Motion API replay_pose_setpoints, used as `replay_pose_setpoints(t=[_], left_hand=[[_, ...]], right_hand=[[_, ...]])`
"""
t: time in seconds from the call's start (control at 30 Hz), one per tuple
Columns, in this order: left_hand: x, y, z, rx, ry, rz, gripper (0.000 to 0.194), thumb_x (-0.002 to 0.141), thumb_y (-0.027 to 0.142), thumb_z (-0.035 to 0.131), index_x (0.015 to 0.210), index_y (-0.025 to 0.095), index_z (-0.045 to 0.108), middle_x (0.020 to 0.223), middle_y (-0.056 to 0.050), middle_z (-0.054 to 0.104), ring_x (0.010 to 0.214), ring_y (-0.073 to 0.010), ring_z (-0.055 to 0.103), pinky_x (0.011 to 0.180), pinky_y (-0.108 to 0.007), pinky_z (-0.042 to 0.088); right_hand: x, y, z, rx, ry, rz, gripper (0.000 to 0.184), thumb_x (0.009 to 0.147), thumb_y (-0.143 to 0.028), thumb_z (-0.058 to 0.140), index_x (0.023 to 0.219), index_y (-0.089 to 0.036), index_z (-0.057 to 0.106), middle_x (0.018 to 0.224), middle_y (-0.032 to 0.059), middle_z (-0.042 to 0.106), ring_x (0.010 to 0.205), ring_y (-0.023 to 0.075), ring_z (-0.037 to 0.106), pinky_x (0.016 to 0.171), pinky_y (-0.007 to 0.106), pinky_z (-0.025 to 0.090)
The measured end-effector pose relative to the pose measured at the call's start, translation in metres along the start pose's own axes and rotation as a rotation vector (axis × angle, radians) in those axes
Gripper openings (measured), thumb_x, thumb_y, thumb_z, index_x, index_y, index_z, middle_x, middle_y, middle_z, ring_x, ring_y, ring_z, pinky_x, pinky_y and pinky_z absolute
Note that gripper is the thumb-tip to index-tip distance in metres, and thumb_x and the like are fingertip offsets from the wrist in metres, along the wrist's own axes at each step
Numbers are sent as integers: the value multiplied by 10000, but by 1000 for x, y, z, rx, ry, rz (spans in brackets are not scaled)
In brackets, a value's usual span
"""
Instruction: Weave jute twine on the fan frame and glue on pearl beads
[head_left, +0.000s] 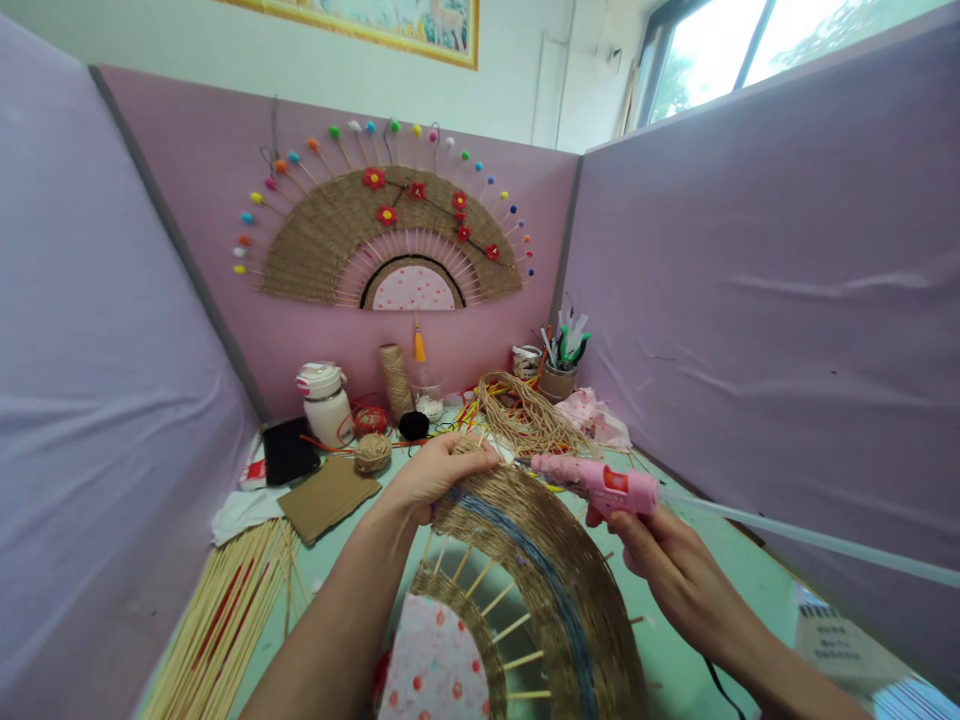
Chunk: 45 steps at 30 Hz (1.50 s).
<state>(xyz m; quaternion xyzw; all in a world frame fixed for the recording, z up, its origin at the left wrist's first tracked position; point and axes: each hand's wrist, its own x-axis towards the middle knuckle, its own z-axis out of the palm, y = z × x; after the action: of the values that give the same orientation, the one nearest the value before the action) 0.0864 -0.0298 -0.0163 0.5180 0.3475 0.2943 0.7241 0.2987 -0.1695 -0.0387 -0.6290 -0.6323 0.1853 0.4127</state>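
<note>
Plainly, the woven fan is pinched at its far edge by the left hand, apparently for steadiness above the green table. The pink glue gun is gripped in the right hand, its nozzle pointed toward that edge, presumably for precision.

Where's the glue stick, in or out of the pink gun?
In, at least partly: the translucent glue stick runs into the rear of the pink gun.
</note>
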Motion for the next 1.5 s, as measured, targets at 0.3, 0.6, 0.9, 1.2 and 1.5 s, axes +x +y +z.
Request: replay_pose_setpoints(t=[0.3, 0.6, 0.9, 1.2, 1.5], left_hand=[[0, -1, 0, -6, 13, -8, 274, 574, 302, 793, 719, 160, 608, 601, 24, 624, 516, -97, 570, 510, -212, 441], [0, 0, 2, -11, 24, -6, 271, 554, 301, 801, 704, 159, 626, 595, 23, 633, 515, -97, 572, 521, -213, 436], [0, 0, 2, -28, 23, -13, 277, 552, 295, 805, 699, 157, 615, 590, 23, 630, 501, -93, 570, 503, -208, 434], [3, -2, 0, -1, 16, -15, 277, 581, 307, 791, 742, 157, 622, 610, 16, 641, 518, -98, 581, 513, -208, 445], [0, 2, -2, 42, 50, -59, 315, 585, 343, 788, 796, 190, 611, 630, 30, 650, 524, -117, 599, 507, -222, 460]], right_hand=[[1, -1, 1, 2, 36, -57, 371, 911, -491, 364, 831, -214, 597, 632, 16, 539, 483, 144, 432, 458, 255, 399], [0, 0, -1, -33, 38, -45, 371, 908, -481, 367, 918, -206, 617, 640, 17, 539, 498, 153, 441, 460, 259, 404], [0, -2, -2, -39, 26, -70, 388, 911, -489, 357, 982, -222, 629, 604, 11, 524, 477, 159, 437, 447, 263, 392], [1, 2, -6, -96, 85, -103, 365, 904, -475, 372, 848, -206, 613, 612, 16, 560, 493, 161, 482, 500, 270, 446], [12, 123, -71, -616, 45, 29, 300, 872, -330, 445, 1058, -148, 594, 994, 132, 651, 907, 273, 550, 816, 390, 433]])
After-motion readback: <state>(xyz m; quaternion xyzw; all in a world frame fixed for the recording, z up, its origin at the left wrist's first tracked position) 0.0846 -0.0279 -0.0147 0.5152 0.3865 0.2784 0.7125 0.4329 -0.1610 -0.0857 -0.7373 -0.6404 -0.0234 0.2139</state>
